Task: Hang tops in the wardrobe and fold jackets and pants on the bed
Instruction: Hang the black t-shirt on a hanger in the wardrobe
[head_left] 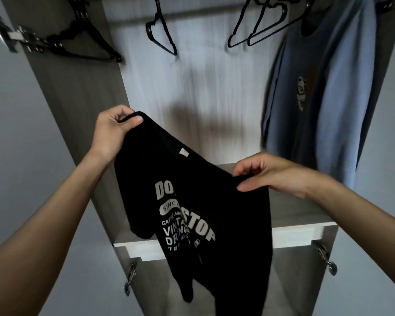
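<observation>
An open wardrobe (78,92) fills the view, with grey side walls and a pale back panel. A shelf (303,215) crosses it low down, and a rail (196,7) runs along the very top. On the right a blue top (324,99) already hangs full length from that rail. In front of the shelf is the black T-shirt (192,179) with white lettering. It is held up in the air, not yet on any hanger, and its body droops below the shelf's front edge. Its upper edge runs on a slant from high on the left to lower on the right, so the long axis between the two grips tilts across the opening rather than lying level. The left hand (112,131) pinches the neck or shoulder edge between thumb and curled fingers at the high end. The right hand (274,174) pinches the fabric at the low end, thumb underneath. All the empty hangers lie above and beyond both hands: one black hanger (82,44) by the left wall, a single hanger (162,35) just right of the left hand's line, and a pair of hangers (260,26) roughly over the right hand. The left hand looks the nearer to the rail, so reaching up would likely fall to it while the right keeps the shirt. A small pale label (183,153) marks the neckline, between the hands.
</observation>
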{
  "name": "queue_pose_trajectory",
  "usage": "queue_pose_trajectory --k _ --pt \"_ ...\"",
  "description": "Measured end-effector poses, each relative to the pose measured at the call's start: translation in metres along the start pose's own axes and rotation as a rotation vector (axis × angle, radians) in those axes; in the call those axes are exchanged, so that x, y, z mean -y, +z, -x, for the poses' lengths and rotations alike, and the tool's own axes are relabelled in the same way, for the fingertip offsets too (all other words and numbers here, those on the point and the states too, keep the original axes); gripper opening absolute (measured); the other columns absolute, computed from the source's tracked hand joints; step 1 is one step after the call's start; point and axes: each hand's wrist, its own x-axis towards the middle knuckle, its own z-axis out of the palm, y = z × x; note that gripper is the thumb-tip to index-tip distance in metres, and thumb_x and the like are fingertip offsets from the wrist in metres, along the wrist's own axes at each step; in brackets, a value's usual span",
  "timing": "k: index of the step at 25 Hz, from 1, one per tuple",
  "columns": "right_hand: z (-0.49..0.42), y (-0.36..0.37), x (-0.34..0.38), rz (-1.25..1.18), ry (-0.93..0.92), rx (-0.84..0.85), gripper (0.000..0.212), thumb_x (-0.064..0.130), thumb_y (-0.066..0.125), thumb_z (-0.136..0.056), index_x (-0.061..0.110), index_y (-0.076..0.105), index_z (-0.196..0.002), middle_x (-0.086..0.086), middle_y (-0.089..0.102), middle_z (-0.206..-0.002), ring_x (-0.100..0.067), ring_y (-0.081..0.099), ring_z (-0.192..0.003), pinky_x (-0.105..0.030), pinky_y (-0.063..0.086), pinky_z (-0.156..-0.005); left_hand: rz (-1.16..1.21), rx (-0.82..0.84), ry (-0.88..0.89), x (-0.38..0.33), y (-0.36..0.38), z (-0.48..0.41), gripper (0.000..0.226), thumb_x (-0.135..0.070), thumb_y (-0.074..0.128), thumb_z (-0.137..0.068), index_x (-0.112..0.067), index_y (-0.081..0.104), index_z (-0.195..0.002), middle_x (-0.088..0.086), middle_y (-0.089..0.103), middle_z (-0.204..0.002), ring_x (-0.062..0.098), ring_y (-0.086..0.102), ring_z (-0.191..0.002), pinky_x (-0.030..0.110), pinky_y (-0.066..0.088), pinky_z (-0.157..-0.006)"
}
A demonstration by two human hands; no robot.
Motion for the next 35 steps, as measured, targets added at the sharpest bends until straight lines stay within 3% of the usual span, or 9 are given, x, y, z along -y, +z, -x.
queue_pose_trajectory --k 3,5,9,12,15,19,22,28,35 --pt "-0.01 -0.003 -0.021 0.551 -0.097 -0.51 0.015 0.019 0.08 -0.079 0.019 0.064 -0.079 0.008 0.051 -0.058 -0.006 0.044 -0.058 -0.021 0.034 -0.058 -0.045 -0.063 0.068 -0.007 -0.005 -0.003 0.018 -0.012 0.072 -0.084 -0.023 0.062 -0.073 -0.011 0.062 -0.067 0.003 0.054 -0.066 0.02 0.044 -0.067" --pt "-0.011 -0.009 -0.032 0.571 -0.141 -0.742 0.026 0.027 0.077 -0.082 0.015 0.056 -0.071 0.009 0.042 -0.056 -0.003 0.037 -0.055 -0.021 0.031 -0.057 -0.082 -0.071 0.104 -0.009 -0.007 -0.004 0.017 -0.018 0.073 -0.082 -0.026 0.062 -0.073 -0.002 0.062 -0.071 0.009 0.054 -0.07 0.025 0.044 -0.068" --pt "-0.006 -0.019 -0.04 -0.32 -0.165 -0.45 0.038 0.034 0.079 -0.076 0.002 0.063 -0.088 -0.005 0.059 -0.076 -0.008 0.056 -0.07 -0.019 0.046 -0.068 -0.113 -0.007 0.074 -0.009 -0.01 -0.007 0.014 -0.023 0.075 -0.082 -0.023 0.065 -0.073 0.004 0.063 -0.074 0.01 0.055 -0.071 0.028 0.043 -0.069" --pt "0.001 -0.022 -0.041 -0.617 0.007 -0.217 0.08 0.034 0.097 -0.049 0.002 0.066 -0.115 -0.007 0.072 -0.089 -0.013 0.069 -0.074 -0.021 0.057 -0.068 -0.133 0.007 0.01 -0.004 -0.011 -0.009 0.014 -0.022 0.075 -0.083 -0.022 0.066 -0.073 0.002 0.064 -0.072 0.008 0.055 -0.068 0.025 0.044 -0.068" --pt "0.002 -0.013 -0.024 -0.508 -0.068 0.004 0.038 0.027 0.09 -0.063 0.01 0.068 -0.09 0.001 0.047 -0.061 -0.006 0.044 -0.049 -0.015 0.041 -0.049 -0.062 0.004 -0.026 -0.004 -0.009 -0.008 0.017 -0.016 0.073 -0.086 -0.02 0.063 -0.072 -0.008 0.061 -0.064 0.003 0.053 -0.062 0.019 0.043 -0.061" --pt "-0.002 0.004 -0.016 -0.11 -0.041 0.005 0.009 0.019 0.072 -0.084 0.014 0.066 -0.085 -0.006 0.055 -0.068 -0.016 0.051 -0.062 -0.025 0.043 -0.062 0.019 0.04 0.029 -0.027 -0.002 -0.006 0.02 -0.013 0.07 -0.088 -0.018 0.06 -0.071 -0.012 0.06 -0.06 0.001 0.051 -0.06 0.016 0.04 -0.059" --pt "-0.013 0.037 -0.017 -0.024 0.021 -0.156 0.013 0.025 0.067 -0.088 0.013 0.061 -0.088 -0.001 0.056 -0.071 -0.013 0.053 -0.064 -0.027 0.042 -0.061 -0.015 0.18 0.075 -0.063 0.01 -0.002 0.016 -0.015 0.074 -0.084 -0.018 0.066 -0.071 -0.006 0.065 -0.062 0.006 0.055 -0.059 0.019 0.041 -0.057" --pt "-0.059 0.11 0.013 0.175 -0.184 -0.557 0.029 0.052 0.06 -0.086 0.024 0.063 -0.09 0.009 0.068 -0.078 -0.009 0.066 -0.071 -0.035 0.054 -0.069 -0.189 0.308 0.017 -0.101 0.033 0.013 0.014 -0.025 0.08 -0.079 -0.015 0.072 -0.073 0.006 0.069 -0.063 0.007 0.056 -0.052 0.017 0.04 -0.055" --pt "-0.09 0.103 0.001 0.251 -0.216 -0.612 0.019 0.027 0.054 -0.088 0.011 0.059 -0.078 -0.006 0.062 -0.067 -0.025 0.061 -0.067 -0.051 0.051 -0.065 -0.175 0.399 -0.092 -0.097 0.018 0.024 0.016 -0.019 0.08 -0.079 -0.005 0.072 -0.078 0.021 0.071 -0.077 0.018 0.061 -0.064 0.027 0.046 -0.067"
